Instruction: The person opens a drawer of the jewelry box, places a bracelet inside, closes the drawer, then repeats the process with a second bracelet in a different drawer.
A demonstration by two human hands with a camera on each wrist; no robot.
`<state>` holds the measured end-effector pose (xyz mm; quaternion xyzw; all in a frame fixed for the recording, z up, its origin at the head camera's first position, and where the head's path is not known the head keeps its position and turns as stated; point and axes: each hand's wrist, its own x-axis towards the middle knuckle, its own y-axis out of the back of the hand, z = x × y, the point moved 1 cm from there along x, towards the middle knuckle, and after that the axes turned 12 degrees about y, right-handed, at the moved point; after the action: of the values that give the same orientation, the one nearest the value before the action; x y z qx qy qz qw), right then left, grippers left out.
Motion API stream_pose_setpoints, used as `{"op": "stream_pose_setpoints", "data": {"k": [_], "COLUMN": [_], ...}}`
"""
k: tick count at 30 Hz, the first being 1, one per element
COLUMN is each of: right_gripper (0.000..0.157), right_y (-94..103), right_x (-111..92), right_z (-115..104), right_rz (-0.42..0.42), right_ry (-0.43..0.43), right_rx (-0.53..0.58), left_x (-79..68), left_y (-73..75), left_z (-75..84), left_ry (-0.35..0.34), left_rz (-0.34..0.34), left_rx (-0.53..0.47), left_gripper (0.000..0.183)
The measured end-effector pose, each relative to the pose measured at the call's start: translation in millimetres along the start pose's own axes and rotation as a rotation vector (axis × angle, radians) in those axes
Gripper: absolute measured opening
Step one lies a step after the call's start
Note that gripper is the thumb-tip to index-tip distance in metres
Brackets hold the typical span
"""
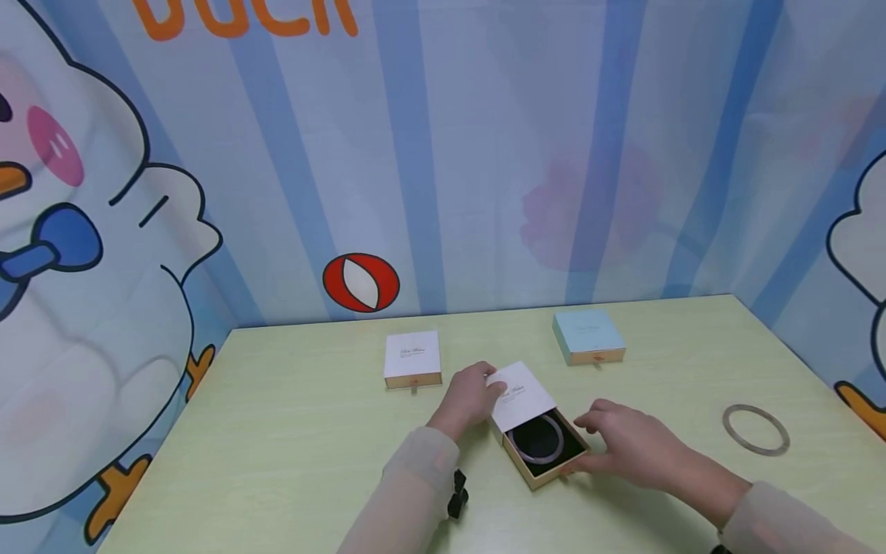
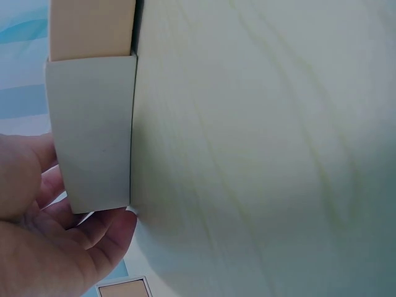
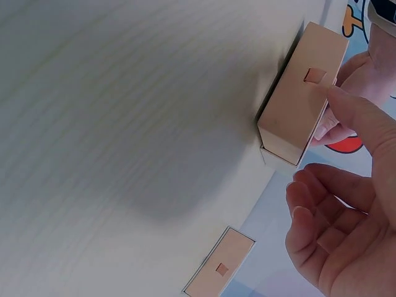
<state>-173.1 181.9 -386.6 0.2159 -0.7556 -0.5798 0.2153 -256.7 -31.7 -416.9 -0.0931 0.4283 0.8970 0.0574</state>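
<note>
A drawer-style gift box stands partly pulled out, near the middle of the table. My left hand [image 1: 471,400] grips its white sleeve [image 1: 522,394] at the far end, fingertips curled under the edge in the left wrist view. Inside the gold drawer [image 1: 519,464], a pale purple bangle [image 1: 538,460] lies on a black lining, its far edge close to the sleeve. At the drawer's front, my right hand [image 1: 633,446] has its thumb on the upper edge beside the small pull tab. Its other fingers bend loosely, away from the box, in the right wrist view.
Behind the hands are a closed white box [image 1: 412,355] on the left and a light blue box [image 1: 588,332] on the right. A greyish bangle [image 1: 765,451] lies at the right of the table [image 1: 291,431]. A printed curtain [image 1: 477,154] hangs behind.
</note>
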Motion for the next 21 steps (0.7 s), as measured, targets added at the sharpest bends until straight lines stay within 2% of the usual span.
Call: {"op": "stream_pose_setpoints", "data": {"k": [8,14,21], "right_gripper": [0.070,0.060,0.049], "right_y": [-3.9,-7.6,-7.3], "right_x": [-1.7,-2.2,-1.3], "right_z": [2.6,3.7,3.6], "right_rz": [-0.006,0.022,0.012], "right_ry": [-0.027,0.005,0.008], "right_rx": [0.012,-0.001,-0.002], "left_x": [0.0,1.6,2.0], "left_y": [0.4,0.8,2.5], "left_z": [0.7,-0.6,0.6], "left_ry": [0.005,0.022,0.027], "left_rz": [-0.010,-0.020,-0.030], "left_rx": [-0.003,-0.018,-0.015], "left_gripper": [0.035,0.036,0.036]}}
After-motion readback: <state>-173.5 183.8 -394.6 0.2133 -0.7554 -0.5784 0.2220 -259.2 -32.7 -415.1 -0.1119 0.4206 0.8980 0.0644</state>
